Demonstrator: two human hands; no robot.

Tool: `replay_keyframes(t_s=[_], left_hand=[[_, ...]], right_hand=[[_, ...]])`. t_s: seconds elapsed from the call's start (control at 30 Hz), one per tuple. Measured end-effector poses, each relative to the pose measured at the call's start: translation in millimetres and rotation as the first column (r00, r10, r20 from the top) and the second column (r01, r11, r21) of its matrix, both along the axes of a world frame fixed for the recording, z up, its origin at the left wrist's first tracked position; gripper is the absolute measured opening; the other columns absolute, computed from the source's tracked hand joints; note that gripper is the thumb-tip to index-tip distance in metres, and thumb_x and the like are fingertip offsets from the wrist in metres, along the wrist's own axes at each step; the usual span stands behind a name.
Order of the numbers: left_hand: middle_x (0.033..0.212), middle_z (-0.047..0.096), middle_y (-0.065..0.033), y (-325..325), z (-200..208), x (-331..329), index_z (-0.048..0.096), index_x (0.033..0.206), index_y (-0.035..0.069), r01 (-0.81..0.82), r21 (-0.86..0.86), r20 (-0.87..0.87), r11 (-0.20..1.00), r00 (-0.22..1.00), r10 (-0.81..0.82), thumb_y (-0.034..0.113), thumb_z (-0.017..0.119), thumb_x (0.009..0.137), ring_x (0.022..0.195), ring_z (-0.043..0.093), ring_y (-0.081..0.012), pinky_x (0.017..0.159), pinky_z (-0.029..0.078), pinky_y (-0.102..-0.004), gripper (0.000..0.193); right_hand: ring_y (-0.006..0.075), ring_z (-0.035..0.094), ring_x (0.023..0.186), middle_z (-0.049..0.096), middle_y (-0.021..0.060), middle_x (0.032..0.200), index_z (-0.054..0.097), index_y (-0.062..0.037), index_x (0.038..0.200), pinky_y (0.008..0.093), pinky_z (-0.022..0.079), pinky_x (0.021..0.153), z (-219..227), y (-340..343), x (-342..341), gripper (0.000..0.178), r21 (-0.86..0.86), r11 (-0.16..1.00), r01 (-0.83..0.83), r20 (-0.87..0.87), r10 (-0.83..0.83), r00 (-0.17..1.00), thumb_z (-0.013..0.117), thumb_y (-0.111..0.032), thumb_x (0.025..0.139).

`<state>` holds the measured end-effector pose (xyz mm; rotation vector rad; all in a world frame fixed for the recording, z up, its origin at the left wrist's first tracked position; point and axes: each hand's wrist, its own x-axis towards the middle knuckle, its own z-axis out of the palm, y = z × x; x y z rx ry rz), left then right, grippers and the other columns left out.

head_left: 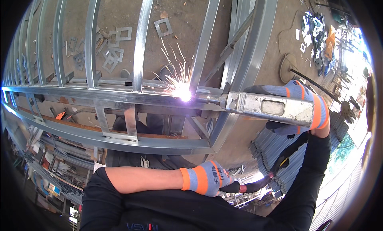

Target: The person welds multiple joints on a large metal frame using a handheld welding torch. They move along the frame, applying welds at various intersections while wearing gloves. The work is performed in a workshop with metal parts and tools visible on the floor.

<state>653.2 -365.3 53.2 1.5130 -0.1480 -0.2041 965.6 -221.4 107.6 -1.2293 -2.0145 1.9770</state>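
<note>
My right hand point(318, 109), in a grey-blue glove with orange bands, is wrapped round a silver handheld welding gun point(249, 105). The gun's nozzle points left and meets a square steel tube rail point(131, 97), where a bright white-violet glow throws sparks upward. The weld spot itself is lost in the glare. Close to my body, my left hand point(208, 178), gloved alike, is closed on a thick black cable point(253, 187) that runs off to the right. Upright steel bars point(142, 43) join the rail on its far side.
Flat square metal plates with cut-out centres point(113, 55) lie scattered on the floor. A round disc base point(287, 67) with a rod stands at right, near corrugated sheets point(263, 145). Steel stock point(66, 155) is piled at lower left. The frame's near curved rail point(159, 146) lies before me.
</note>
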Motion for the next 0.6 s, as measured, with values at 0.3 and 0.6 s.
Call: replay_keyframes(t_s=[0.3, 0.6], left_hand=[[0.087, 0.066, -0.0110, 5, 0, 4, 0.057, 0.107, 0.008, 0.074, 0.037, -0.015, 0.997, 0.997, -0.074, 0.036, 0.073, 0.083, 0.084, 0.071, -0.0339, 0.073, 0.056, -0.0452, 0.040], [0.085, 0.064, -0.0107, 2, 0, 3, 0.057, 0.101, 0.008, -0.002, 0.023, 0.001, 1.000, 1.000, 0.002, 0.036, 0.073, 0.082, 0.080, 0.070, -0.0343, 0.070, 0.055, -0.0462, 0.038]], right_hand=[[0.0280, 0.074, 0.092, 0.071, 0.0174, 0.124, 0.059, 0.0034, 0.140, 0.0330, 0.059, 0.080, -11, -3, 5, 0.074, 0.147, 0.986, -0.075, -0.024, 0.079, 0.997, 0.086, -0.009, 0.072], [0.0268, 0.075, 0.091, 0.072, 0.0171, 0.122, 0.059, 0.0062, 0.139, 0.0318, 0.059, 0.079, -7, -7, 11, 0.070, -0.094, 0.995, -0.019, -0.017, 0.017, 1.000, 0.085, -0.007, 0.075]])
